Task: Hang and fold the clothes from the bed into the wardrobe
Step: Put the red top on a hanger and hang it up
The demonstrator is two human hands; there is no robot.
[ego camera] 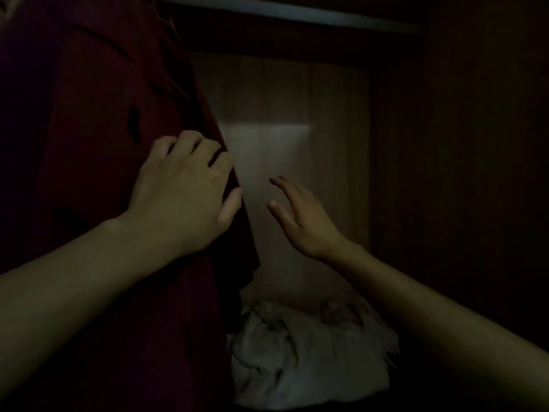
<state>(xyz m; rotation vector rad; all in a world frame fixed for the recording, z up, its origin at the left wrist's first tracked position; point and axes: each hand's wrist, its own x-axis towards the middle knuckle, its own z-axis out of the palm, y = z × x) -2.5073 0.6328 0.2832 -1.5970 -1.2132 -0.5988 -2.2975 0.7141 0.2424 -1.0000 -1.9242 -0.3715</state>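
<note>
- We had the left hand point(184, 185) grasping the dark red garment point(98, 162) hanging at frame left; right hand point(300, 215) released, fingers spread, mid-frame
- Risk, we judged: tugging might unhook it onto the white clothes point(309, 352) below

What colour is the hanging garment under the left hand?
Dark red, maroon; hanging garment, left hand on it, head view.

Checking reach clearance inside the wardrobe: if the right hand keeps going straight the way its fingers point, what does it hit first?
Probably the pale back panel of the wardrobe. The right hand is open, fingers aimed up and left into the gap beside the dark red garment. Nothing shows in between, though depth is unclear in this dim view.
</note>
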